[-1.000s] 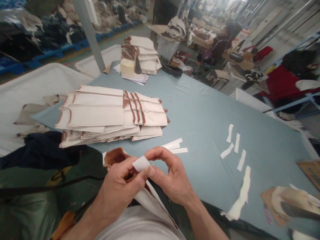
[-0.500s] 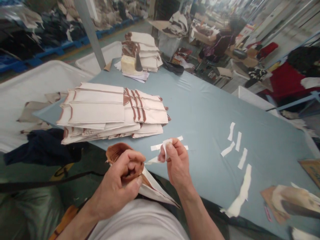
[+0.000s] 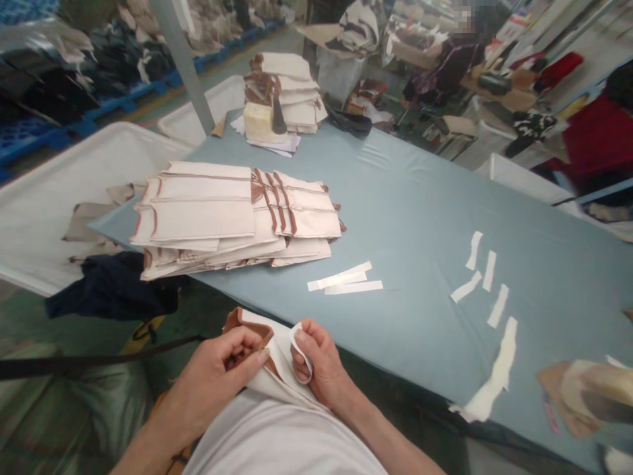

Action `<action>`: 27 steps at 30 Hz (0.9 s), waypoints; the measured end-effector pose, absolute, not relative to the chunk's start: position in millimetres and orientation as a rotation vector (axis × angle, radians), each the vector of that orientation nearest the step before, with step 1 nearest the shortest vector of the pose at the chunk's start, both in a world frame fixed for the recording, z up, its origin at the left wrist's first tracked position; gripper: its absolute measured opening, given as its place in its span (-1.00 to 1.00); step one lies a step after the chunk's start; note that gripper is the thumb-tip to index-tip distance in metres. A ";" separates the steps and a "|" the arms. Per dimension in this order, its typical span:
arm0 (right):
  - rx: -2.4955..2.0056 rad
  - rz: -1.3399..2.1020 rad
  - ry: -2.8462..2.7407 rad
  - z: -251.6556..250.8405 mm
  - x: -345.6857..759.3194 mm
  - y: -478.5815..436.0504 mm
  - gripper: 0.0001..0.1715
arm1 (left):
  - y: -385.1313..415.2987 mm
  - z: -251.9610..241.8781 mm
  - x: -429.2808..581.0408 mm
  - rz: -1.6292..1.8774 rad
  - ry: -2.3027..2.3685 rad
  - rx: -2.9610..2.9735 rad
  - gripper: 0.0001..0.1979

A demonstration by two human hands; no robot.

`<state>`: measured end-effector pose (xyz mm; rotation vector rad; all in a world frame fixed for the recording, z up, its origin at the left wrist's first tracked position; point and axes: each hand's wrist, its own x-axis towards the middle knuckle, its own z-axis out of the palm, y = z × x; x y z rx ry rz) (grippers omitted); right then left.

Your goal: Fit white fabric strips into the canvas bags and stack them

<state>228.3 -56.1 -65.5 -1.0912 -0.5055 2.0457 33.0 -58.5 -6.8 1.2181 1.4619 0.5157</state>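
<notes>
A cream fabric piece with brown trim (image 3: 279, 340) lies against my body at the table's near edge. My left hand (image 3: 235, 359) pinches its brown-edged rim between thumb and fingers. In my right hand (image 3: 316, 356) a white strip (image 3: 307, 376) is gripped between thumb and fingers and curls into a loop. That hand is close to the cream piece; whether it touches the fabric I cannot tell. Several white strips (image 3: 353, 287) lie on the table just beyond my hands.
The blue-green table (image 3: 395, 218) carries a stack of cream, brown-edged pieces (image 3: 208, 218) at left and another stack (image 3: 291, 72) at the far end. More white strips (image 3: 489, 270) and a long torn strip (image 3: 497, 369) lie at right. A white bin (image 3: 99, 152) stands left. A person (image 3: 450, 59) is in the background.
My right hand has come down and left, bringing the white strip closer to the fabric piece. My left hand has shifted its hold, and the piece's cream side now shows more.
</notes>
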 end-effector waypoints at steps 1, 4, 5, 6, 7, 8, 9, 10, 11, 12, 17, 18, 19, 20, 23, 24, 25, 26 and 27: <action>-1.100 2.052 -0.519 -65.2 229.3 -56.3 -0.21 | -59.0 -6.8 31.6 0.486 1.485 1.296 -0.66; -1.120 2.060 -0.561 -62.4 230.8 -58.4 -0.23 | -58.8 -8.5 31.3 0.476 1.555 1.493 -0.64; -1.126 2.062 -0.575 -61.0 230.7 -59.3 -0.24 | -58.6 -10.2 32.1 0.520 1.585 1.525 -0.65; -1.136 2.062 -0.595 -59.7 230.6 -60.3 -0.24 | -58.4 -12.5 33.1 0.571 1.610 1.529 -0.65; -1.148 2.055 -0.621 -58.5 230.4 -61.2 -0.25 | -58.2 -15.0 34.1 0.617 1.616 1.505 -0.65; -1.161 2.043 -0.652 -57.7 230.3 -61.9 -0.25 | -57.9 -17.6 35.1 0.648 1.600 1.464 -0.63; -1.171 2.026 -0.684 -57.2 230.2 -62.5 -0.25 | -57.6 -20.0 35.9 0.659 1.566 1.421 -0.61; -1.178 2.011 -0.710 -57.1 230.4 -63.0 -0.25 | -57.3 -21.8 36.3 0.658 1.526 1.387 -0.58; -1.181 2.000 -0.728 -57.4 230.7 -63.4 -0.24 | -56.9 -23.0 36.4 0.653 1.489 1.364 -0.56; -1.184 1.994 -0.735 -57.8 231.2 -63.6 -0.24 | -56.6 -23.6 36.1 0.652 1.459 1.346 -0.54; -1.242 1.999 -0.744 -59.5 233.9 -62.3 -0.21 | -59.8 -23.1 26.3 0.683 1.353 1.303 -0.43; -1.250 2.009 -0.737 -59.5 234.0 -61.6 -0.20 | -61.9 -24.0 23.2 0.675 1.331 1.308 -0.47; -1.257 2.019 -0.726 -59.5 233.9 -60.9 -0.19 | -64.5 -25.6 20.1 0.655 1.316 1.321 -0.53; -1.263 2.025 -0.713 -59.8 233.5 -60.4 -0.18 | -67.4 -27.8 17.2 0.625 1.307 1.340 -0.61; -1.283 2.018 -0.687 -62.2 231.4 -59.5 -0.16 | -75.4 -36.2 10.5 0.574 1.301 1.371 -0.74; -1.290 2.010 -0.682 -63.4 230.8 -59.1 -0.15 | -76.9 -38.4 9.5 0.595 1.305 1.362 -0.73; -1.297 2.004 -0.681 -64.3 230.6 -58.3 -0.15 | -77.3 -39.7 9.3 0.627 1.309 1.347 -0.70; -1.304 1.997 -0.685 -64.7 231.0 -56.8 -0.15 | -76.3 -39.8 10.1 0.662 1.309 1.333 -0.67; -1.311 1.988 -0.692 -64.0 232.3 -54.3 -0.14 | -73.9 -38.5 11.7 0.693 1.306 1.325 -0.64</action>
